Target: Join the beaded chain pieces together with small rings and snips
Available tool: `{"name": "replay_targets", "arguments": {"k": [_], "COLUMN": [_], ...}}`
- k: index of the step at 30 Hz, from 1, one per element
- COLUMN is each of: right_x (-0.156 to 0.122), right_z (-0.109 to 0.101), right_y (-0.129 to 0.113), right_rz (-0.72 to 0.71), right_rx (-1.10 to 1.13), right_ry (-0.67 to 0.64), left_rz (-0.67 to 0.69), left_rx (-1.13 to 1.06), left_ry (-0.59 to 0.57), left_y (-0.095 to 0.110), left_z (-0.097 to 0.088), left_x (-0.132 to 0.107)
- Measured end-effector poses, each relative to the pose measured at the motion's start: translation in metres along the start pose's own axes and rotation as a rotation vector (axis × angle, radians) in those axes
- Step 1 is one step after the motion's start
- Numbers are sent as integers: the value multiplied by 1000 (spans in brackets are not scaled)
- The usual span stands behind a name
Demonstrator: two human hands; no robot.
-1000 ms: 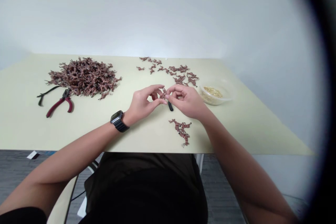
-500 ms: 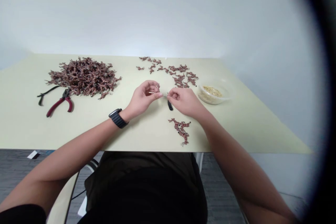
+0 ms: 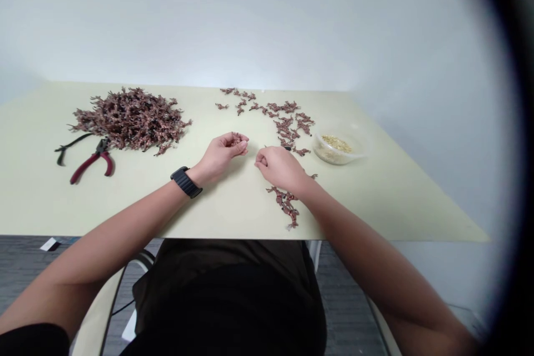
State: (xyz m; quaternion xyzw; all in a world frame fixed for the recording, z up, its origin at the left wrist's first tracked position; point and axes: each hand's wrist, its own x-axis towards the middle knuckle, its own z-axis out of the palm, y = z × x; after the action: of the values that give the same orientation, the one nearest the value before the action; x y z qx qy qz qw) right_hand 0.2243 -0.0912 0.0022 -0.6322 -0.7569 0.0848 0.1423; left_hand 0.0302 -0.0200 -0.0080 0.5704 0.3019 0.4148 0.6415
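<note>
My left hand [image 3: 222,154] is curled over the middle of the pale yellow table [image 3: 396,189], its fingertips pinched on a small brown charm [image 3: 236,139]. My right hand [image 3: 278,167] rests a little to the right as a closed fist with the knuckles up; what it holds is hidden. A short string of joined brown charms [image 3: 286,206] lies just below that wrist. A black watch [image 3: 186,181] is on my left wrist.
A big heap of brown charms [image 3: 129,119] lies at the back left, with red-handled pliers [image 3: 92,161] and a black tool [image 3: 69,147] beside it. Scattered charms [image 3: 287,119] lie at the back centre. A clear bowl of gold bits [image 3: 337,148] stands at the right.
My hands have come apart. The left one kept the charm and moved slightly left; the right one dropped to the table as a fist, covering the black tool tip seen earlier.
</note>
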Motion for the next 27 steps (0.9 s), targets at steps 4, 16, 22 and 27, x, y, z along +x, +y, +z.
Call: {"name": "replay_targets", "arguments": {"k": [4,16,22,27], "right_x": [1,3,4,2], "right_z": [6,-14,-15,-21], "right_y": [0,10,11,8], "right_rz": [-82,126,178,180], "right_rx": [-48,893,1265,1403], "right_ry": [8,-96,-243,-312], "left_rz": [-58,249,374,451], "left_rx": [-23,525,613,666], "left_ry": [-14,-82,-32,-42], "left_y": [0,15,18,22], "left_z": [1,10,13,15], "left_x": [1,-12,-14,-17]}}
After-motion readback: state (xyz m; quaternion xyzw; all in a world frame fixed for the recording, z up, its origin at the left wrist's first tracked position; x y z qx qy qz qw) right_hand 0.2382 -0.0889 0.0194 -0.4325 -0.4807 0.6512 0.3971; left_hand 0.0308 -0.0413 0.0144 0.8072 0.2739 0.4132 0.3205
